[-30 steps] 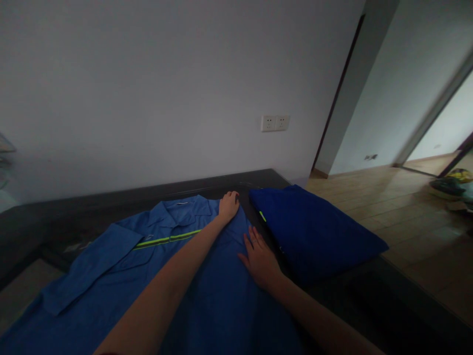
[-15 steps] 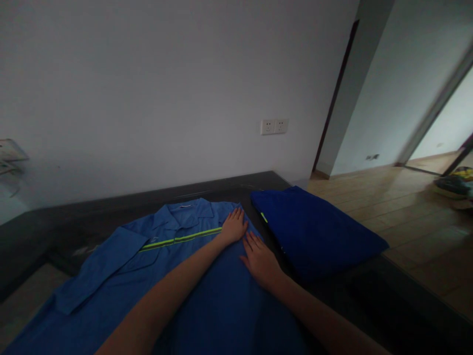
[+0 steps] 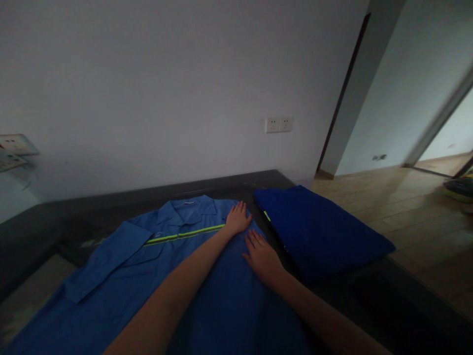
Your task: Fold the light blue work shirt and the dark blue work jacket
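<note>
A blue work shirt (image 3: 140,276) with a yellow-green stripe across the chest lies spread on the dark table (image 3: 121,198), its collar toward the wall. One sleeve is folded over the front on the left. My left hand (image 3: 238,219) rests flat on the shirt's right shoulder, fingers stretched out. Just nearer to me, my right hand (image 3: 263,256) lies flat along the same side edge, its fingers extended and slightly apart. Neither hand grips the cloth. The shirt's lower part is dark and partly hidden by my forearms.
A folded darker blue garment (image 3: 321,231) lies on the table right of the shirt. Behind the table is a wall with a double socket (image 3: 279,124). Another socket box (image 3: 17,144) is at far left. Wooden floor (image 3: 362,197) shows beyond the table's right edge.
The view has swung slightly left, so everything sits a little further right. My left hand has slid slightly away from my right hand, widening the gap between them.
</note>
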Demonstrator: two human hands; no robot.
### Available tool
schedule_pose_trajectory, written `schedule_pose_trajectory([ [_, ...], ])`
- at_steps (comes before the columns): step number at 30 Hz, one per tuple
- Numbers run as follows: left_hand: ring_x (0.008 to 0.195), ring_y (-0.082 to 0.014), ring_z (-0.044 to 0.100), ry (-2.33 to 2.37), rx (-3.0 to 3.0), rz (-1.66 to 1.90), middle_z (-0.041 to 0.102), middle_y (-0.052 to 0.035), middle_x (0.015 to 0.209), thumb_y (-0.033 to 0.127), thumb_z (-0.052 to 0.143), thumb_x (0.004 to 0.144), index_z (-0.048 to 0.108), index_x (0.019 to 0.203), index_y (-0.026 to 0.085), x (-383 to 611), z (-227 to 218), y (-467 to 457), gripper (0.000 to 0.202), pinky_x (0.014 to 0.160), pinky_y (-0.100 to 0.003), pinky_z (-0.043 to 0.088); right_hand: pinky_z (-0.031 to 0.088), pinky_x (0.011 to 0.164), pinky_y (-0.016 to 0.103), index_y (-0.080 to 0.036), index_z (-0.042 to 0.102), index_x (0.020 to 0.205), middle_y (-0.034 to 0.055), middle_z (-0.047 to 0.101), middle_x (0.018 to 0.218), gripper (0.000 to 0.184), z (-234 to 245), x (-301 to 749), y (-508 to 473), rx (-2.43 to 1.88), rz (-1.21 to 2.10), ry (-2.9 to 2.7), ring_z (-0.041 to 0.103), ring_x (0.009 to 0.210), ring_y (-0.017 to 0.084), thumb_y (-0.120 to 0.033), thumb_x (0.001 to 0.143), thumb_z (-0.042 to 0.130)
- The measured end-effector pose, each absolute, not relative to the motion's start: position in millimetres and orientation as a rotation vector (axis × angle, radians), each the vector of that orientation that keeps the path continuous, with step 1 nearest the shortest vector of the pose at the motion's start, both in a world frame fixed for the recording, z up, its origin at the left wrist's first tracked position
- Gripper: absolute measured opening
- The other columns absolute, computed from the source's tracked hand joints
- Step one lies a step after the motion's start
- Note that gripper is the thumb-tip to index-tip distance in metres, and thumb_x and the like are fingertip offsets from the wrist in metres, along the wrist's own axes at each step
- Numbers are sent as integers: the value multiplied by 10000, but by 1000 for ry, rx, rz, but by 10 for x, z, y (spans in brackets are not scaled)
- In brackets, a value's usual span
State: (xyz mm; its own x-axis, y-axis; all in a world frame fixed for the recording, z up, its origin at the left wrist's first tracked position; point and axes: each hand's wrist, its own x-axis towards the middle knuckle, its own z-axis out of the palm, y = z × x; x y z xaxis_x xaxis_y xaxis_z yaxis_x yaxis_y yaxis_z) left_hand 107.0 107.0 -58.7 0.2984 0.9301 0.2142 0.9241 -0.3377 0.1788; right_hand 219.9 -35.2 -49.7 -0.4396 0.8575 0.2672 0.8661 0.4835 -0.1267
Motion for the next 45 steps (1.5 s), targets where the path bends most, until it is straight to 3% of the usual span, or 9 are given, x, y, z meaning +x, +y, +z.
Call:
schedule_pose_trajectory([
  [3, 1380, -257, 236, 1794, 2501, 399, 294, -155, 1480, 421, 336, 899, 340, 1395, 91, 1073, -588, 1081, 597, 1127, -418, 182, 300, 1085, 437, -19, 477, 1313, 225, 414, 1387, 522, -431, 2172, -390, -1483, -5, -2457, 356, 1314, 300, -353, 915, 430],
  [8, 1388, -261, 210, 1785, 2516, 401, 259, -176, 1487, 433, 313, 899, 318, 1398, 24, 1062, -601, 1090, 645, 1133, -427, 166, 277, 1089, 460, -41, 460, 1333, 217, 403, 1397, 552, -417, 2080, -496, -1514, 16, -2442, 337, 1322, 311, -402, 917, 420],
  [14, 1398, -236, 186, 1785, 2513, 471, 264, -122, 1498, 443, 322, 895, 319, 1412, 124, 1047, -631, 1086, 607, 1135, -434, 155, 288, 1088, 457, -43, 462, 1331, 206, 442, 1374, 520, -496, 2031, -533, -1441, -40, -2443, 382, 1299, 297, -360, 921, 414],
  [19, 1395, -247, 192, 1767, 2507, 491, 275, -126, 1494, 443, 322, 895, 327, 1405, 128, 1045, -638, 1090, 600, 1131, -460, 156, 291, 1093, 434, -37, 451, 1338, 200, 438, 1381, 514, -526, 2043, -525, -1412, -11, -2452, 374, 1306, 286, -336, 922, 411],
  [29, 1237, -196, 421, 1715, 2615, 992, 522, -77, 1293, 189, 417, 859, 483, 1250, 203, 1047, -328, 795, 396, 1149, -424, 132, 276, 1093, 452, -48, 448, 1342, 194, 429, 1390, 499, -557, 2054, -489, -1398, -26, -2475, 370, 1309, 282, -310, 921, 391],
  [33, 1189, -180, 456, 1753, 2538, 1119, 551, -60, 1233, 158, 406, 865, 498, 1216, 229, 940, -122, 616, 370, 1141, -420, 166, 300, 1082, 460, -61, 459, 1336, 184, 431, 1390, 511, -621, 2080, -459, -1337, -36, -2453, 384, 1302, 277, -354, 928, 362],
  [37, 1188, -171, 465, 1726, 2466, 1198, 567, -44, 1213, 126, 430, 840, 528, 1170, 240, 422, 155, 375, 363, 1123, -405, 218, 312, 1078, 462, -67, 483, 1318, 179, 443, 1383, 530, -681, 2112, -422, -1287, -52, -2447, 383, 1304, 264, -399, 934, 331],
  [40, 1111, -165, 527, 1664, 2459, 1158, 613, -38, 1131, 120, 437, 818, 587, 1073, 235, -277, 377, 51, 318, 1036, -329, 358, 312, 1081, 457, -76, 479, 1323, 172, 435, 1390, 552, -710, 2129, -397, -1270, -65, -2449, 379, 1308, 253, -431, 935, 311],
  [45, 1004, -148, 585, 1881, 2307, 1008, 655, -10, 1015, 228, 427, 799, 628, 928, 283, -1695, 616, -786, 245, 951, -266, 425, 289, 1098, 434, -69, 461, 1336, 169, 421, 1403, 574, -735, 2151, -368, -1265, -75, -2480, 355, 1323, 241, -444, 937, 291],
])
